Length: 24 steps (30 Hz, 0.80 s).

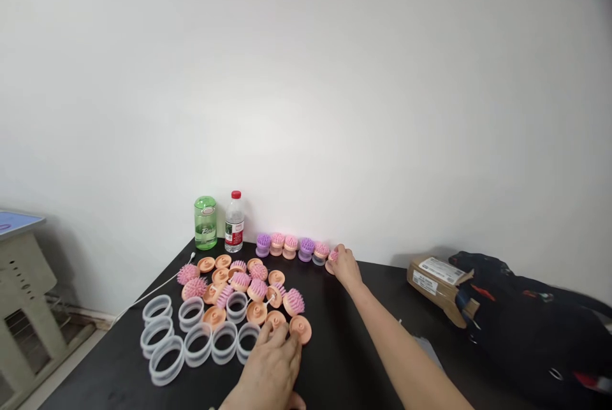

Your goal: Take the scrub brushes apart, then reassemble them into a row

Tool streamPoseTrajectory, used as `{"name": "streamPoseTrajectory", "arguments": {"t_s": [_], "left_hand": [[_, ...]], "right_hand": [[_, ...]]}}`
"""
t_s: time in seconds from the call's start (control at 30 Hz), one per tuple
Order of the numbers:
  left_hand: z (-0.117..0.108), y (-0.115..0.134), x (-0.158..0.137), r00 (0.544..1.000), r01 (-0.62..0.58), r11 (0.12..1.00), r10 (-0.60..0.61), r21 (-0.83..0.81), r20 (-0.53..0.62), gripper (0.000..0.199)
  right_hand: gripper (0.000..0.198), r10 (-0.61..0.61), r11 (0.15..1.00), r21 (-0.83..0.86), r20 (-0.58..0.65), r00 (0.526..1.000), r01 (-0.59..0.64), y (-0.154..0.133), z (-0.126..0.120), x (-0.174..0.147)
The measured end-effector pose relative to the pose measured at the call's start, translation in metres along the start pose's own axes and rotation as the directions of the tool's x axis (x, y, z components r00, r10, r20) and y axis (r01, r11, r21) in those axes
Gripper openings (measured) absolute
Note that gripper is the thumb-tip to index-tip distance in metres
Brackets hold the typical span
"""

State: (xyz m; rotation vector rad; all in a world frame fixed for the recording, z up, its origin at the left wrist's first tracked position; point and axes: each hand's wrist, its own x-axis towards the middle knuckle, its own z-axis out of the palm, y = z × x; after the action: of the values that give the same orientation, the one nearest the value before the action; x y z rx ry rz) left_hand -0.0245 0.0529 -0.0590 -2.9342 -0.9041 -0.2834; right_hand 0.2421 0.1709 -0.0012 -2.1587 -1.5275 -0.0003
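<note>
My right hand (345, 268) reaches to the far edge of the black table (344, 346), its fingers closed on a pink brush (331, 259) at the right end of a row of assembled pink and purple brushes (291, 246) along the wall. My left hand (270, 365) rests palm down near the front, its fingertips touching the orange discs (300, 327) at the near edge of a pile of orange bases and pink bristle heads (241, 285). Several clear plastic rings (191, 336) stand to the left of that hand.
A green bottle (205, 223) and a water bottle (234, 222) stand by the wall at the back left. A white cable (157, 287) runs off the table's left edge. A cardboard box (437, 282) and a black bag (535, 327) lie at the right. A beige machine (23, 282) stands at far left.
</note>
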Motion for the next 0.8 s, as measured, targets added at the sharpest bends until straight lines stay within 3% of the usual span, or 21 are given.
{"name": "streamPoseTrajectory", "arguments": {"t_s": [0.1,0.23,0.33,0.47,0.57,0.67,0.73,0.8], "left_hand": [[-0.005,0.002,-0.001,0.998,0.07,0.996,-0.069,-0.059,0.012,0.089],[-0.014,0.001,0.0,0.989,0.146,0.987,-0.147,-0.062,-0.009,0.082],[-0.021,0.002,0.001,0.984,0.155,0.988,-0.157,-0.027,-0.08,0.076],[-0.028,0.009,-0.001,0.972,0.113,0.993,-0.117,-0.029,-0.205,0.074],[-0.033,0.018,-0.005,0.942,0.064,0.991,-0.099,-0.118,-0.322,0.073],[-0.035,0.027,-0.008,0.903,0.028,0.966,-0.136,-0.258,-0.408,0.076],[-0.036,0.032,-0.008,0.896,0.018,0.933,-0.175,-0.36,-0.409,0.072],[-0.037,0.034,-0.007,0.899,0.032,0.893,-0.222,-0.448,-0.378,0.057]], "right_hand": [[0.028,-0.039,0.998,0.057,0.001,0.999,0.038,0.003,-0.012,-0.023],[0.033,-0.137,0.971,0.199,0.022,0.99,0.13,0.009,-0.029,-0.066],[0.034,-0.182,0.928,0.334,0.028,0.983,0.162,0.012,-0.037,-0.101],[0.039,-0.156,0.852,0.514,0.061,0.986,0.102,0.012,-0.039,-0.141],[0.04,-0.166,0.767,0.639,0.109,0.98,0.059,0.007,-0.036,-0.164],[0.044,-0.204,0.584,0.811,0.115,0.972,0.026,-0.002,-0.032,-0.183],[0.05,-0.233,0.458,0.889,0.101,0.967,0.018,-0.006,-0.03,-0.194],[0.054,-0.269,0.415,0.91,0.095,0.959,0.026,-0.008,-0.029,-0.202]]}}
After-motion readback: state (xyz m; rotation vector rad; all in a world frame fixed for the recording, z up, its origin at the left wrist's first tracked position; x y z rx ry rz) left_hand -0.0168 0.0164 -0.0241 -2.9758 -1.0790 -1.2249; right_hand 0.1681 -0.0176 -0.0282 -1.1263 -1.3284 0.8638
